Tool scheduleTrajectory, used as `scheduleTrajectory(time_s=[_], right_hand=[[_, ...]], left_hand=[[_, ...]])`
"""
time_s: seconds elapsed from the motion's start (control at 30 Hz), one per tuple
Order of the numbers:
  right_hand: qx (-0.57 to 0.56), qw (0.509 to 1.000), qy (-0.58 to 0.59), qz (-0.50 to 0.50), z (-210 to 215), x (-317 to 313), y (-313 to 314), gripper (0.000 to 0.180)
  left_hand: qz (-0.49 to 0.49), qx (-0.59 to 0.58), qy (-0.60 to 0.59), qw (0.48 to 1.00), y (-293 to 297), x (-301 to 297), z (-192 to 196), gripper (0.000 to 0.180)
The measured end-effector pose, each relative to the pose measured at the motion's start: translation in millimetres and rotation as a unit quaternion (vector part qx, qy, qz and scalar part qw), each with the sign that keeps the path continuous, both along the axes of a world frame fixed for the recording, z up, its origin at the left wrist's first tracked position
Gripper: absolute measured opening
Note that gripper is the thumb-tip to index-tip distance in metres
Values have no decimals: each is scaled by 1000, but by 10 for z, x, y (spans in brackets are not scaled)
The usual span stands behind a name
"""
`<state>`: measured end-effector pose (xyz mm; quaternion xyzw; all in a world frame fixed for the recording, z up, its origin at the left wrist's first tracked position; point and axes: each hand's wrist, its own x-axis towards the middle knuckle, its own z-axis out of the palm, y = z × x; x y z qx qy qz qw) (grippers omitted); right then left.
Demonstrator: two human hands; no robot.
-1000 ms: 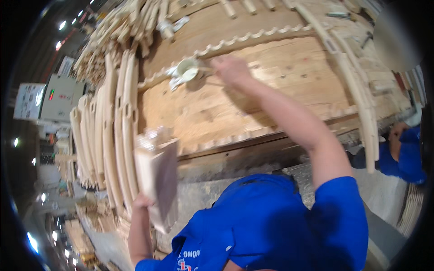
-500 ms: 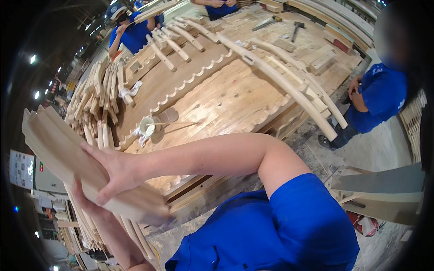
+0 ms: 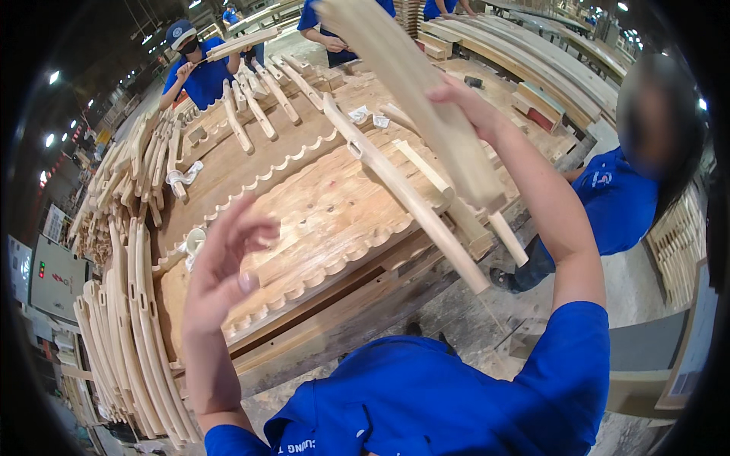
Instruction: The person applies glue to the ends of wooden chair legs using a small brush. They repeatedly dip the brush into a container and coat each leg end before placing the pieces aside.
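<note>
Right hand (image 3: 468,102) fingers grasp a raised curved wood piece (image 3: 426,99), left hand (image 3: 220,273) empty, fingers spread loose above the workbench (image 3: 319,205).

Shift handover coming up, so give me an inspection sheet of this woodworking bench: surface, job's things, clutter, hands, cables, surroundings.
Surface: large pale plywood bench with scalloped jig strips.
Job's things: long flat pale wooden slat, raised above the bench.
Clutter: curved pale wooden chair parts stacked along the bench's left edge; white rag; small white cup.
Hands: right hand grips the slat; left hand open, empty, in the air.
Cables: nothing seen.
Surroundings: co-workers in blue shirts; grey control cabinet at left.
</note>
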<state>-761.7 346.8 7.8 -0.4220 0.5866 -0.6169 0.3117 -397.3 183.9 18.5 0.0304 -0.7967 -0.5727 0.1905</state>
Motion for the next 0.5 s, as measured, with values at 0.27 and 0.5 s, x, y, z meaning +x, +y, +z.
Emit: scheduleTrajectory(time_s=[0.27,0.5], right_hand=[[125,983,-113,-70,-1752,-1111,492,71],[254,939,-233,2,-2213,-1459,325,64]], left_hand=[[196,177,-108,959,160,595,-1053,70],[275,267,-109,917,343,750,-1242,66]])
